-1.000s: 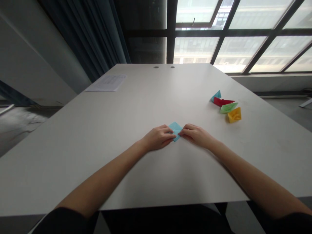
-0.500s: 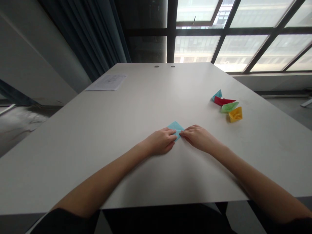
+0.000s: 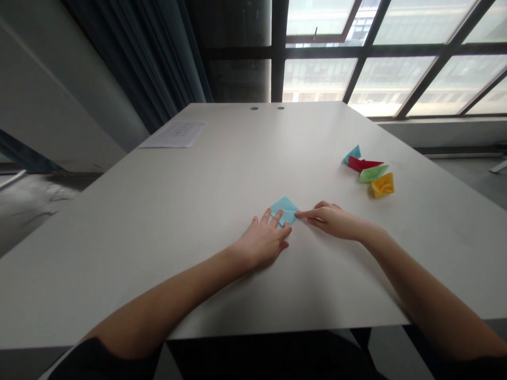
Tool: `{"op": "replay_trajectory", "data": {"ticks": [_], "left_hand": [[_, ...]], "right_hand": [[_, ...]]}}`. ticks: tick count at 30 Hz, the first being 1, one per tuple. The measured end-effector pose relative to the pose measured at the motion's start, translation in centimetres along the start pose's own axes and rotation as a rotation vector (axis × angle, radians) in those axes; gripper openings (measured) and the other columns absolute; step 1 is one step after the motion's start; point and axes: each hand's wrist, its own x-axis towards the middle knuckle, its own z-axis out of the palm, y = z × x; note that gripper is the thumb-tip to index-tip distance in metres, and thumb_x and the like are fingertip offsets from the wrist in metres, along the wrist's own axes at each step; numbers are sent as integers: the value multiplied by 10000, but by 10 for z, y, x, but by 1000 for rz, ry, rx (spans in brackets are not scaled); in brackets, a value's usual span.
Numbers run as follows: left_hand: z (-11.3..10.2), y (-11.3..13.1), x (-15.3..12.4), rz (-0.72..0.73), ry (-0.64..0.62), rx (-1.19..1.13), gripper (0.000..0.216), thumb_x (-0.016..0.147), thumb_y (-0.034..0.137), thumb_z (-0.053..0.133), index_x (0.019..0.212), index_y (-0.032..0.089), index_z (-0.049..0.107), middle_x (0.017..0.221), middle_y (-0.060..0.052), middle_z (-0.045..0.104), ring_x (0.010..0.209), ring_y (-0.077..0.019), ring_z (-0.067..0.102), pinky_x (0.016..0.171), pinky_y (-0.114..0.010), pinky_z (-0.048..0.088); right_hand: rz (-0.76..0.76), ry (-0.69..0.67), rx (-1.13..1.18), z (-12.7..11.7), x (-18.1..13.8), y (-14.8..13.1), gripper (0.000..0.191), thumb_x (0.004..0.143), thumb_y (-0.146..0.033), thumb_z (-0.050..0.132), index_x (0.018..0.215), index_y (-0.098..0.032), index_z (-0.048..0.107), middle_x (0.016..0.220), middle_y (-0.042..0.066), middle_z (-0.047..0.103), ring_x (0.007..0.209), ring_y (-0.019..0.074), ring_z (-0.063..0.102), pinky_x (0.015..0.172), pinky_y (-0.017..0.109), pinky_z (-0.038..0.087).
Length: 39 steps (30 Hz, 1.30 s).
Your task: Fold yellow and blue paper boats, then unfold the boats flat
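Note:
A small light-blue folded paper lies flat on the white table, diamond-shaped. My left hand rests flat on the table with its fingers spread, the fingertips pressing the paper's near-left part. My right hand lies to the right of the paper; its index finger stretches out and touches the paper's right corner, with the other fingers curled under. Neither hand grips the paper.
Several folded paper boats, teal, red, green and yellow, sit in a cluster at the right. A printed sheet lies at the far left. Two cable holes mark the far edge, with windows beyond.
My left hand has opened from a pinch on the paper to flat spread fingers. My right hand has let go of its pinch and now points one finger at the paper's right corner.

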Motion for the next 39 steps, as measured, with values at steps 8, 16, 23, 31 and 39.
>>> {"op": "replay_trajectory", "data": {"ticks": [8, 16, 23, 31, 39], "left_hand": [[0, -1, 1, 39, 43, -4, 378, 856, 370, 394, 1183, 188, 445, 1357, -252, 335, 1267, -391, 283, 882, -659, 265], [-8, -5, -4, 39, 62, 25, 355, 827, 396, 444, 1119, 199, 489, 1321, -229, 402, 1217, -381, 368, 895, -621, 276], [-9, -5, -5, 28, 34, 25, 406, 837, 410, 425, 1183, 200, 460, 1341, -249, 364, 1243, -395, 323, 885, -645, 259], [-17, -8, -9, 102, 86, 56, 473, 817, 421, 472, 1241, 217, 426, 1269, -200, 449, 1170, -357, 412, 886, -591, 316], [-27, -38, 10, 101, 441, -154, 379, 797, 330, 523, 1142, 178, 479, 1160, -132, 491, 1044, -260, 487, 840, -424, 427]], "right_hand": [[-72, 29, 142, 1, -1, 13, 353, 864, -280, 410, 1186, -293, 556, 864, 49, 676, 932, 224, 559, 788, 350, 447], [-73, 61, 182, -7, 2, 18, 305, 854, -310, 434, 1091, -272, 623, 889, 23, 688, 806, 179, 603, 716, 289, 464], [8, 345, -87, 14, 14, -4, 381, 879, -381, 385, 1127, -174, 586, 952, 108, 623, 898, 225, 547, 822, 367, 418], [24, 479, 47, 27, 21, -14, 240, 811, -330, 508, 955, -167, 607, 922, 80, 610, 872, 199, 534, 811, 336, 422], [33, 489, 414, 21, 23, -14, 204, 745, -341, 567, 882, -194, 530, 698, -17, 572, 595, 117, 514, 549, 243, 422]]}}
